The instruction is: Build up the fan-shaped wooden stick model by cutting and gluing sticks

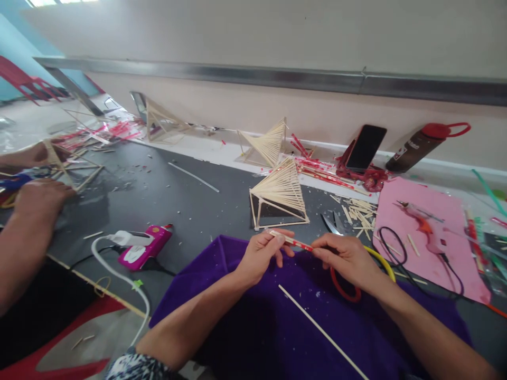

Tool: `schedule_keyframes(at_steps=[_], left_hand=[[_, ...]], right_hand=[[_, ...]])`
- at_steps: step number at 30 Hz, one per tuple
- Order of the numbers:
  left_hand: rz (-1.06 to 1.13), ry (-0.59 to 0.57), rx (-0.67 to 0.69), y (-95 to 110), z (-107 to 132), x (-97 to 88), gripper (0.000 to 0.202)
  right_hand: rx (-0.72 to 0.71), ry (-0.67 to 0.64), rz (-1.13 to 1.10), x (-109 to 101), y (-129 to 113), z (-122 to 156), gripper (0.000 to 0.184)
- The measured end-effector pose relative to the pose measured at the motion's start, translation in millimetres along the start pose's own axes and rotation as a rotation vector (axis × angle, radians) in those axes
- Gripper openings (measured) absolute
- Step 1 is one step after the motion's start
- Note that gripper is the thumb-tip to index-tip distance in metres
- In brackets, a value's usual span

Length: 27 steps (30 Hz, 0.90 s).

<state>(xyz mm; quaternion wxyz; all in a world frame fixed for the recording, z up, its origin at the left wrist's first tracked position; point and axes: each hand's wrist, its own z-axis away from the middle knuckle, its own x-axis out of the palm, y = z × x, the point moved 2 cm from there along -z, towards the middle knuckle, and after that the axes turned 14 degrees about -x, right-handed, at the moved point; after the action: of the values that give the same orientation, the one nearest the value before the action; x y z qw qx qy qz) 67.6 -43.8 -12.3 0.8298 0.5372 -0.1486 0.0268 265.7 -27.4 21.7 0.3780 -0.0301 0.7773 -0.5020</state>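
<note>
Two bare hands meet over the purple cloth (253,322) at the near edge of the worktop (222,216), with a slim red-and-white wrapped stick (299,245) held between them. The left hand (259,253) has its grip pinching the pale end, thumb on top and fingers beneath; the right hand (346,256) pinches the other, patterned end between thumb and fingertips. Below them a long bare stick (322,331) lies slantwise on the cloth. Scissors with a red and a yellow handle (384,262) lie partly hidden under the right hand, blades toward the far edge.

Just beyond the left hand stands a twisted stick model (279,184), its slats fanned over a frame; a second model (269,142) stands behind it at the far edge. Along that edge, farther right, are a phone (367,148) propped upright and a tilted bottle (415,148) with a red cap. Short stick pieces (360,214) lie scattered beside a pink sheet (463,264), which bears a glue gun (425,229) toward the right end.

Near the near edge, on the left, lies a magenta power strip (146,248) with a white plug in it. Farther left, a co-worker's hand (43,195) is beside a stick frame (89,174).
</note>
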Motion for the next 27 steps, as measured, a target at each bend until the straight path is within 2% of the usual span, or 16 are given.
schedule_keyframes(at_steps=[5, 14, 20, 24, 27], left_hand=[[-0.021, 0.021, -0.004, 0, -2, -3.3, 0.036], [0.07, 0.027, -0.092, -4, -5, -2.6, 0.038], [0.198, 0.035, -0.061, -9, -7, -3.4, 0.04], [0.204, 0.041, -0.06, -10, -8, -5.1, 0.041], [0.123, 0.102, -0.052, -6, -10, -11.0, 0.039]], right_hand=[[-0.106, 0.025, 0.148, -3, 0, -1, 0.019], [-0.035, 0.057, 0.176, 1, 5, 1, 0.02], [0.001, 0.087, 0.201, 2, 7, -1, 0.019], [-0.029, 0.075, 0.221, 4, 8, -1, 0.019], [-0.081, 0.079, 0.294, 2, 6, -1, 0.018]])
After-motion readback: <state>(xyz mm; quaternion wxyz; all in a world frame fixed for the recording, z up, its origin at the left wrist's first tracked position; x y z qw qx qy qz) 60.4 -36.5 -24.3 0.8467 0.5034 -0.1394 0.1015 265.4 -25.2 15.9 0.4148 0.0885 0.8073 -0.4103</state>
